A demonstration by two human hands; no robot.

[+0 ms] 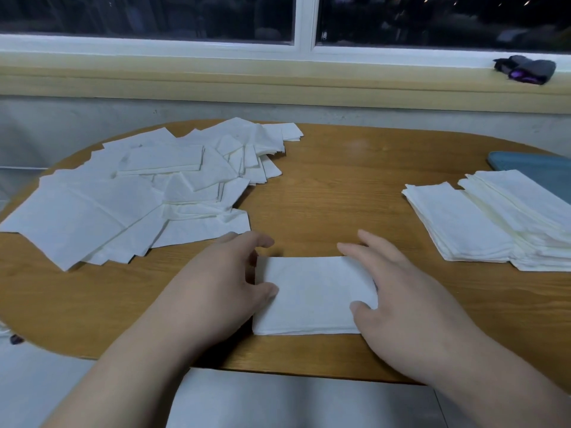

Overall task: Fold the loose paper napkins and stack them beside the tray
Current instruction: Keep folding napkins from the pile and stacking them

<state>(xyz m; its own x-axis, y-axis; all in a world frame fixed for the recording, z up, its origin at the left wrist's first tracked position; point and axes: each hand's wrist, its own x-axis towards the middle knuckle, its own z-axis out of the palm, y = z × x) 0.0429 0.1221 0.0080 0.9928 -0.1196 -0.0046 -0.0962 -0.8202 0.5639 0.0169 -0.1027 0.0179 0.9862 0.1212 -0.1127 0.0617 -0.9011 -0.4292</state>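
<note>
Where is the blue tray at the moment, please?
In the head view, the blue tray sits at the far right of the table, directly behind the stacked folded napkins.

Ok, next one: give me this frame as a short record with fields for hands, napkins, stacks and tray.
left hand: thumb rests on left edge of folded napkin, fingers relaxed
right hand: lies over the napkin's right end, thumb on it
loose pile: unfolded napkins, left side of wooden table
folded stacks: two, at right, by blue tray
task state: many loose napkins not yet folded
</note>
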